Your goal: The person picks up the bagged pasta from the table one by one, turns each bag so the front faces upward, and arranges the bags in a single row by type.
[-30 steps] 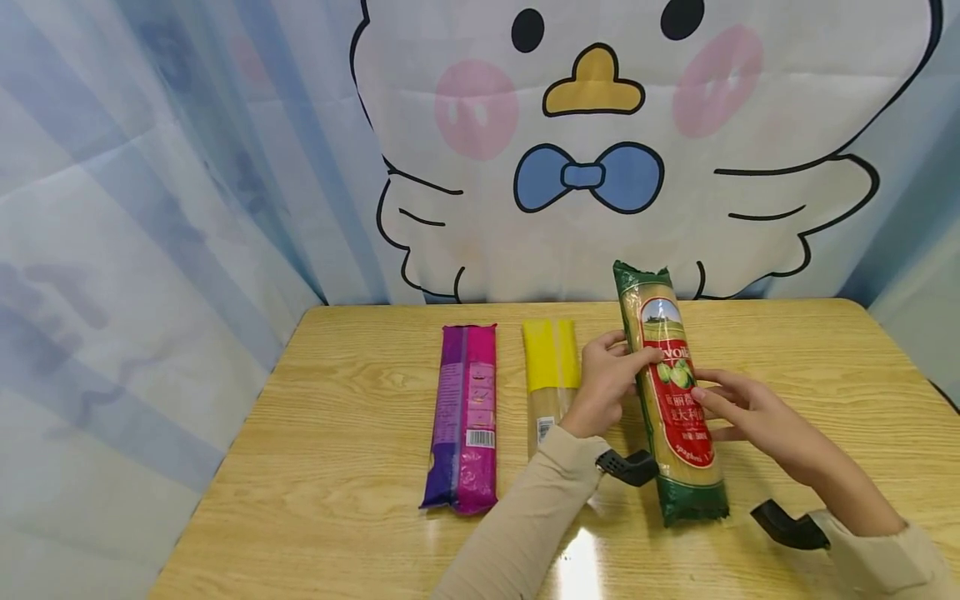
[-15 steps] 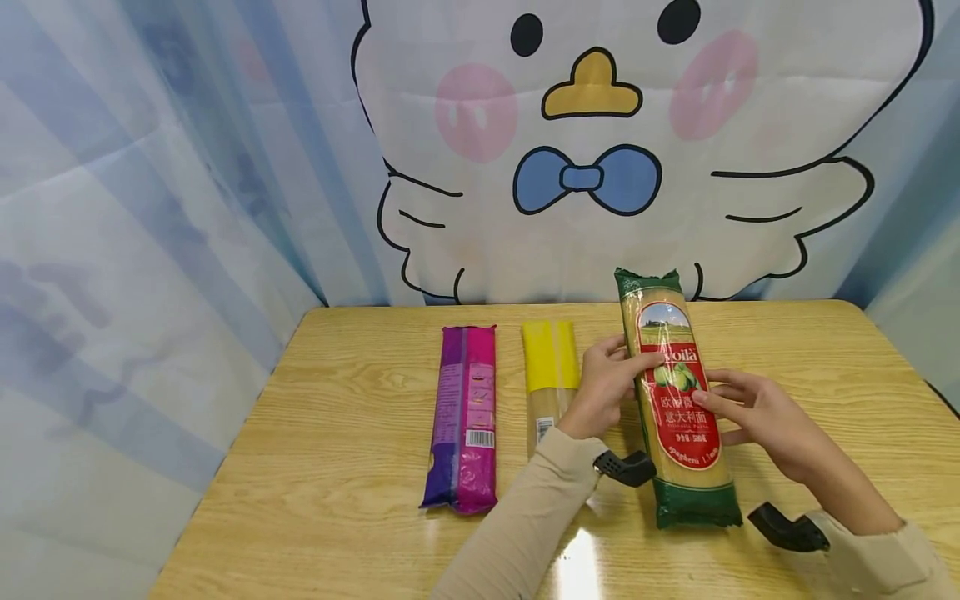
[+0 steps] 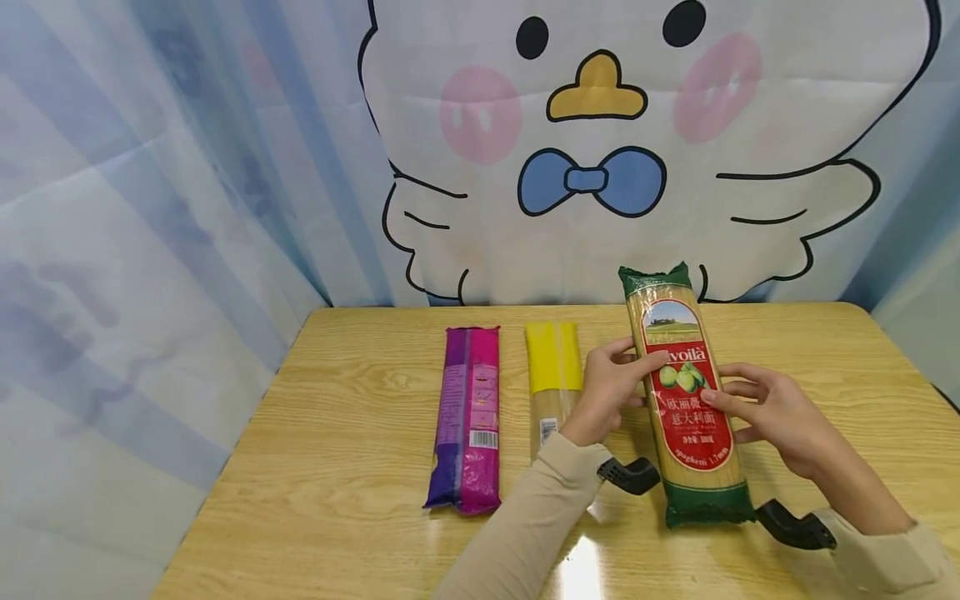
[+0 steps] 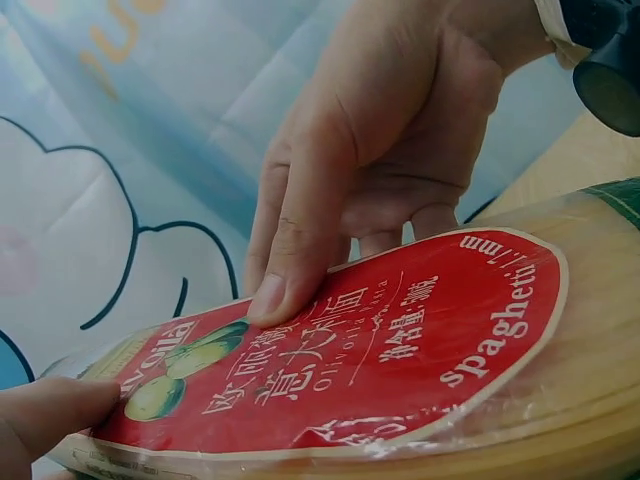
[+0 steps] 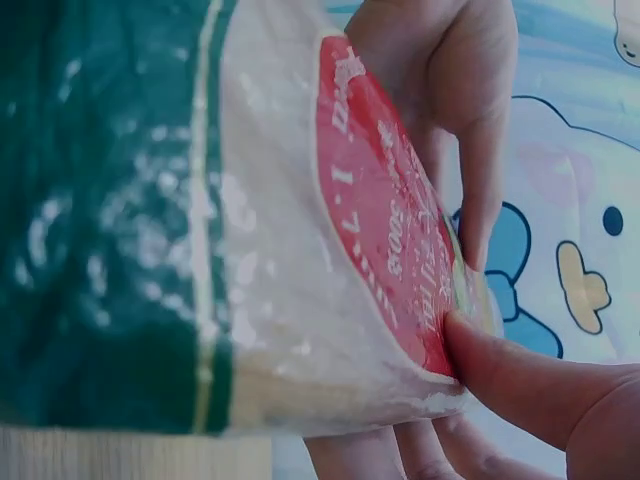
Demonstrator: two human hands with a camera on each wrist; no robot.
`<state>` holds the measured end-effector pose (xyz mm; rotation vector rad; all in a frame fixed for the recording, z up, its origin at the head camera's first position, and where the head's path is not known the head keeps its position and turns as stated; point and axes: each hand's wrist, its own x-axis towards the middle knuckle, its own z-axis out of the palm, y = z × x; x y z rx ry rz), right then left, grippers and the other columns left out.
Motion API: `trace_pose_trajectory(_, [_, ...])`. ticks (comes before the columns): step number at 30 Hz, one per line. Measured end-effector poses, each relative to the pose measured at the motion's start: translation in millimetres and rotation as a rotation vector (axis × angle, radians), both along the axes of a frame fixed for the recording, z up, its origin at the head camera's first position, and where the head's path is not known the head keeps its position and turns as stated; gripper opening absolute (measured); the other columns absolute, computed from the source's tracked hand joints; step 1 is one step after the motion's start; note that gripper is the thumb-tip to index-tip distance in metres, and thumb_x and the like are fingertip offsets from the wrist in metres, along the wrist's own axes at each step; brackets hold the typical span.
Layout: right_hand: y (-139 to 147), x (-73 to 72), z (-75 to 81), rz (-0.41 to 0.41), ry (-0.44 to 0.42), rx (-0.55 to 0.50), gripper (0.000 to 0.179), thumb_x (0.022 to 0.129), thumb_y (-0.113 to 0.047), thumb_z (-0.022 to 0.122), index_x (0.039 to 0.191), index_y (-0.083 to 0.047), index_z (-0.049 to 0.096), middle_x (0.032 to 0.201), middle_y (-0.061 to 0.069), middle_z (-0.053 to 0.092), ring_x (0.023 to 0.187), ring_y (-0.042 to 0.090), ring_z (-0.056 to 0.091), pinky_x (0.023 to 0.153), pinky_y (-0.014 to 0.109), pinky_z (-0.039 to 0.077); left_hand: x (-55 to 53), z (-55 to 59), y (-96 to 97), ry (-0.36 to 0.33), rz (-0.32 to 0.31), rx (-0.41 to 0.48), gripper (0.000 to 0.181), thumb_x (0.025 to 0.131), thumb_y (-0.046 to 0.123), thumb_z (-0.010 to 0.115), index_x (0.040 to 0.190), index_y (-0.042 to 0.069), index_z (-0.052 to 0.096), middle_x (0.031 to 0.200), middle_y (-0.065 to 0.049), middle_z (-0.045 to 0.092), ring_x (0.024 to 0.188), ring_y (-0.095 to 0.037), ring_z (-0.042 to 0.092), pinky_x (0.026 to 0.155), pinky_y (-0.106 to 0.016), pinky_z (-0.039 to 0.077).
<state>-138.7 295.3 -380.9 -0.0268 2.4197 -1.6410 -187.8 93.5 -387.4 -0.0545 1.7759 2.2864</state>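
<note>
A clear pack of spaghetti (image 3: 693,442) with green ends and a red front label leans upright between both hands, its label facing me. My left hand (image 3: 609,387) grips its left edge, thumb (image 4: 60,410) on the label. At the right edge, my right hand (image 3: 783,421) pinches the pack, with its thumb (image 5: 525,380) on the label and fingers going behind. The pack partly hides those fingers. In the left wrist view, the printed word "spaghetti" is readable on the label.
On the wooden table (image 3: 345,450) lie a purple and pink pack (image 3: 468,417) and, to its right, a yellow-topped pack (image 3: 553,358), partly covered by the left hand and sleeve. A cartoon-printed curtain (image 3: 585,250) hangs behind the table.
The spaghetti pack has turned so that its label faces me more fully, and it has shifted slightly to the right. Both hands keep their hold; the packs on the table stay put.
</note>
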Motion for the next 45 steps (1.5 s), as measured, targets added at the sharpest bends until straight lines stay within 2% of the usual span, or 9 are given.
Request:
trace_pose_trajectory(5, [2,-0.9,2.0,-0.012,0.003,0.03,0.068,0.102,-0.026,0.057,0.148,0.012,0.023,0.108,0.001,0.062,0.084,0.01,0.07,0.068,0.04,0.062,0.0,1.6,1.2,-0.009,0.032,0.023,0.032,0.085,0.019,0.079,0.115,0.013,0.071,0.091,-0.003,0.066,0.076,-0.018,0.07,0.065,-0.042,0.062])
trace_pose_trajectory(10, [3,-3.9,2.3,-0.018,-0.01,0.059,0.071,0.102,-0.03,0.056,0.148,0.012,0.023,0.129,0.029,0.052,0.087,0.008,0.069,0.071,0.041,0.062,-1.6,1.0,1.5,-0.014,0.049,0.067,0.029,0.085,0.019,0.079,0.112,0.013,0.07,0.091,-0.003,0.07,0.079,-0.019,0.071,0.065,-0.041,0.062])
trace_pose_trajectory(13, [3,-5.8,1.7,-0.024,-0.02,0.06,0.072,0.102,-0.031,0.055,0.148,0.013,0.022,0.138,0.038,0.042,0.087,0.008,0.069,0.071,0.041,0.062,-3.0,0.6,2.7,-0.019,0.061,0.086,0.027,0.086,0.017,0.079,0.111,0.013,0.07,0.09,-0.003,0.072,0.079,-0.02,0.072,0.064,-0.041,0.062])
trace_pose_trajectory(16, [3,-7.6,0.5,-0.031,-0.022,0.067,0.073,0.102,-0.032,0.056,0.148,0.014,0.023,0.134,0.036,0.047,0.086,0.009,0.069,0.071,0.041,0.062,-4.0,0.3,4.7,-0.031,0.079,0.086,0.024,0.086,0.013,0.078,0.109,0.013,0.071,0.089,-0.004,0.073,0.078,-0.02,0.072,0.065,-0.042,0.061])
trace_pose_trajectory(20, [3,-9.3,-1.8,-0.035,-0.021,0.091,0.074,0.101,-0.033,0.057,0.147,0.015,0.025,0.124,0.026,0.057,0.085,0.008,0.069,0.07,0.04,0.062,-5.1,-0.6,8.2,-0.041,0.096,0.055,0.022,0.087,0.011,0.077,0.108,0.014,0.072,0.088,-0.003,0.072,0.078,-0.019,0.071,0.064,-0.042,0.061])
trace_pose_trajectory(28, [5,-9.9,-10.3,-0.045,-0.023,0.107,0.072,0.1,-0.032,0.06,0.146,0.015,0.029,0.119,0.023,0.061,0.084,0.008,0.069,0.068,0.04,0.062,-5.9,-9.9,13.8,-0.059,0.096,0.006,0.024,0.088,0.01,0.074,0.111,0.013,0.071,0.09,-0.002,0.071,0.078,-0.023,0.071,0.066,-0.043,0.061])
trace_pose_trajectory(37, [2,-9.4,-23.7,-0.057,-0.032,0.135,0.073,0.099,-0.034,0.061,0.144,0.015,0.031,0.125,0.035,0.054,0.083,0.012,0.069,0.067,0.039,0.062,-7.3,-24.4,18.2,-0.078,0.118,-0.074,0.024,0.09,0.007,0.071,0.114,0.011,0.071,0.087,0.0,0.067,0.07,-0.018,0.067,0.054,-0.032,0.057])
trace_pose_trajectory(45, [2,-10.2,-29.0,-0.045,-0.08,0.174,0.075,0.101,-0.038,0.057,0.145,0.016,0.029,0.134,0.042,0.045,0.082,0.016,0.07,0.068,0.037,0.061,-7.6,-30.9,19.6,-0.093,0.087,-0.137,0.026,0.091,0.002,0.068,0.115,0.011,0.071,0.084,-0.002,0.068,0.071,-0.022,0.07,0.058,-0.038,0.058])
